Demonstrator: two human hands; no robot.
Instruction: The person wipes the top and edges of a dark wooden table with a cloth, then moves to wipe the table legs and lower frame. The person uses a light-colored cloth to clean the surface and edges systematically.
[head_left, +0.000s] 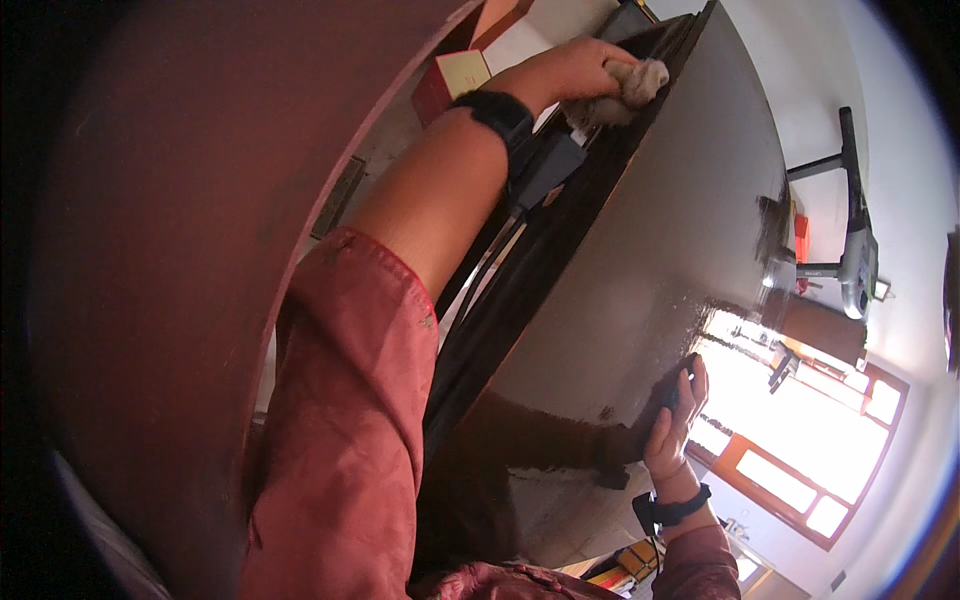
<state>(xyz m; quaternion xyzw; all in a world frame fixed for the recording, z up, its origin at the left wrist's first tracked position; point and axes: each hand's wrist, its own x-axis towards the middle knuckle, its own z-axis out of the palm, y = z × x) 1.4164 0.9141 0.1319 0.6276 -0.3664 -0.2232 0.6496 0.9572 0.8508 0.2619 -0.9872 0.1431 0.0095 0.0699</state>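
At the upper middle, my left hand (585, 71) is closed around a crumpled, light brown cloth (641, 82). The cloth touches the dark ledge along the edge of a large, glossy dark panel (600, 262). Lower right, my right hand (679, 427) rests against the panel's shiny face, fingers slightly spread, with no held object visible. Both wrists wear black bands. Below my left wrist, a black box-shaped device (551, 171) with a cable (480, 277) sits in the gap beside the ledge. My left forearm hides part of this gap.
A large reddish-brown curved surface (165, 262) fills the left side. Beyond it stands a red box with a pale yellow face (463, 73). Exercise-machine handlebars (855, 225) rise at the right, above a bright window (810, 420).
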